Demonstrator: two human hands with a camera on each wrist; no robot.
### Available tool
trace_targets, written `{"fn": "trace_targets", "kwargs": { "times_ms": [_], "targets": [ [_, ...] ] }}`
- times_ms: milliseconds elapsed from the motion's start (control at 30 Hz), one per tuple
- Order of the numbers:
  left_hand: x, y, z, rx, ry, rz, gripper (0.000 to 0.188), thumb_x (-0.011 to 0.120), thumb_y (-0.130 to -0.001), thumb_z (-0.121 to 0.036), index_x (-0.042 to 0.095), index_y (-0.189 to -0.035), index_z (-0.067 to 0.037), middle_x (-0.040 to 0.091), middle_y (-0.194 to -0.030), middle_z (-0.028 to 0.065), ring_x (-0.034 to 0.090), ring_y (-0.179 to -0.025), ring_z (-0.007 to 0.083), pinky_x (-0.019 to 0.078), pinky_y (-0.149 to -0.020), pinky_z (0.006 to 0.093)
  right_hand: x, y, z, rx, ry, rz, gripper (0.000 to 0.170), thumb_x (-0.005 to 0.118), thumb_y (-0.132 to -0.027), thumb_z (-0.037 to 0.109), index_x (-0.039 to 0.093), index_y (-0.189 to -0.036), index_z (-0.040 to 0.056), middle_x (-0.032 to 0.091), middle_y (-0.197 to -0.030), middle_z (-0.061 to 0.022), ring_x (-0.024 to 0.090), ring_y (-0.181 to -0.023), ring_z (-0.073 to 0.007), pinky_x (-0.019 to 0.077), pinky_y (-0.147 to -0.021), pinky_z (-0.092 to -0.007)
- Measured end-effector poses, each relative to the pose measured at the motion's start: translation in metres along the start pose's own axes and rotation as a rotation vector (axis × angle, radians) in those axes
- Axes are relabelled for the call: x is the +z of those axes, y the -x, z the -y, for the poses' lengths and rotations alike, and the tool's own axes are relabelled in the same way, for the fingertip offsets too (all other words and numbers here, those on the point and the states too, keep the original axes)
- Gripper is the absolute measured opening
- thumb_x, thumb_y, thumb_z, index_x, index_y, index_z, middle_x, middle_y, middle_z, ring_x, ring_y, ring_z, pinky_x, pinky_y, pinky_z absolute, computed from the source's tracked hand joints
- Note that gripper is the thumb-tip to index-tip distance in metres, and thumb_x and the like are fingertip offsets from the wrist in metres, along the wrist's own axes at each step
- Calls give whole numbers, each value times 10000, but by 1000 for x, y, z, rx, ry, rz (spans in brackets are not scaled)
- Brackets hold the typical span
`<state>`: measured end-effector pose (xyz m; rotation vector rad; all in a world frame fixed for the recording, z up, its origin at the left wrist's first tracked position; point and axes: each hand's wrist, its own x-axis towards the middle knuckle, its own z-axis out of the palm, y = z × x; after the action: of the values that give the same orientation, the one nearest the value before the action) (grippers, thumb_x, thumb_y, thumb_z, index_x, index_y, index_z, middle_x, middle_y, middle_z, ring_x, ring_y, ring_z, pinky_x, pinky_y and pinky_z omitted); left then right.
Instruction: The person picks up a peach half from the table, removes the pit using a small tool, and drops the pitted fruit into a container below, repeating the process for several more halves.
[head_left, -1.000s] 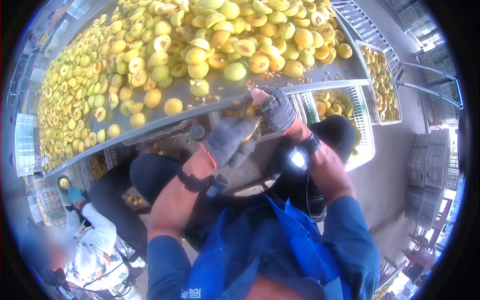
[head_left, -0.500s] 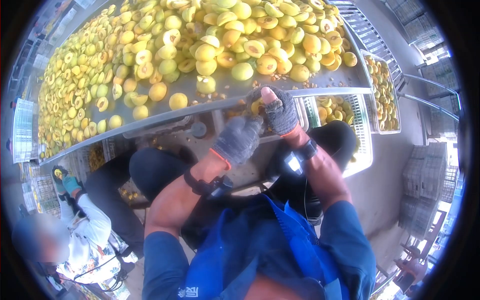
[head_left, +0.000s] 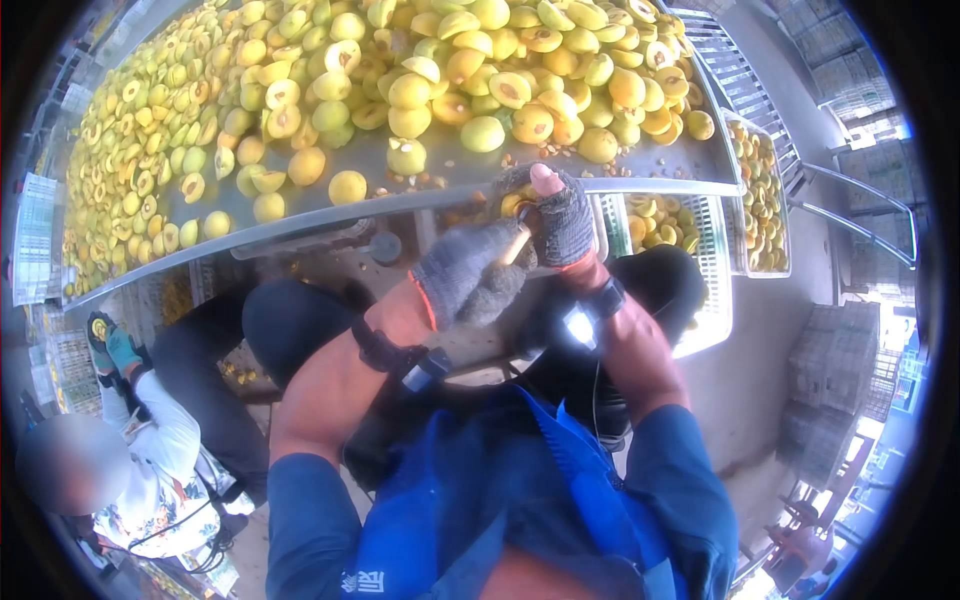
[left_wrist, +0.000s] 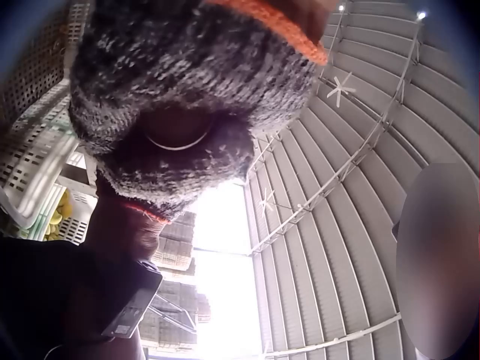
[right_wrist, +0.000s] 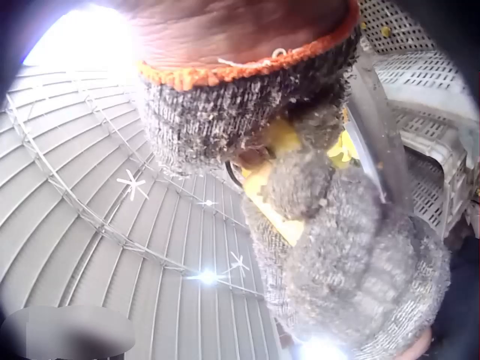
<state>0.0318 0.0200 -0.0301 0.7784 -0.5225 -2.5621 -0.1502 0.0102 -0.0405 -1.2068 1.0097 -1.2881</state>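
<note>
Both hands wear grey knit gloves with orange cuffs and meet just below the metal table's front edge. My left hand (head_left: pixel 468 272) grips a small tool with a pale yellow handle (head_left: pixel 515 246). In the right wrist view the gloved fingers wrap this handle (right_wrist: pixel 262 196), and a thin dark curved piece (right_wrist: pixel 234 174) shows at its end. My right hand (head_left: pixel 562 226), bare thumb tip up, holds a yellow stone fruit (head_left: pixel 513 207) against the tool's end. Fingers mostly hide the fruit; a patch of yellow flesh (right_wrist: pixel 283 136) appears between the gloves.
Heaps of whole and halved yellow fruit (head_left: pixel 410 92) cover the metal table (head_left: pixel 390 170), with loose pits near its edge. White crates of fruit (head_left: pixel 722 262) stand at the right, beside a metal rail (head_left: pixel 860 226). Another gloved person (head_left: pixel 150 430) sits at the left.
My left hand turned knuckles up half a second ago, hiding the handle, then rolled back so the handle shows again. My right hand keeps holding fruit near the table edge.
</note>
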Motion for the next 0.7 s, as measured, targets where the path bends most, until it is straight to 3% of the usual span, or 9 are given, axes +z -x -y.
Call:
{"fn": "trace_targets", "kwargs": {
  "times_ms": [67, 200, 400, 500, 700],
  "targets": [
    [4, -3, 4, 61, -27, -76, 334, 554, -1024, -373, 616, -1059, -46, 515, -635, -4, 459, -416, 93, 337, -371, 215, 2, 3, 6, 133, -66, -57, 377, 526, -1036, 325, 701, -1026, -9, 689, -886, -72, 623, -822, -153, 508, -733, -302],
    [1, -1, 0, 24, -3, -81, 369, 549, -1020, -398, 610, -1077, -39, 510, -634, -5, 457, -416, 95, 339, -369, 216, 6, 4, -4, -31, 68, -115, 384, 551, -1031, 356, 670, -1101, -2, 683, -961, -79, 622, -861, -153, 509, -749, -310],
    [-18, -4, 2, -164, 386, 61, 421, 542, -1014, -436, 600, -1103, -28, 501, -634, -7, 454, -416, 97, 343, -365, 217, 3, 1, -19, -317, 214, -49, 454, 584, -1009, 357, 553, -1297, 7, 630, -1155, -114, 596, -1028, -187, 504, -892, -330],
    [-22, -8, 6, -176, 483, 181, 444, 539, -1012, -452, 598, -1115, -24, 505, -637, -3, 459, -416, 100, 352, -359, 221, 4, 6, -23, -294, 239, -80, 486, 592, -1003, 367, 527, -1327, 11, 618, -1174, -118, 596, -1028, -188, 501, -900, -333],
    [-24, -11, 8, -197, 605, 420, 453, 529, -1021, -455, 603, -1120, -20, 526, -642, 13, 487, -412, 104, 374, -337, 231, 28, 11, -18, -184, -95, -240, 560, 655, -967, 402, 484, -1341, 22, 607, -1174, -122, 601, -1048, -210, 526, -908, -389]
  ]
}}
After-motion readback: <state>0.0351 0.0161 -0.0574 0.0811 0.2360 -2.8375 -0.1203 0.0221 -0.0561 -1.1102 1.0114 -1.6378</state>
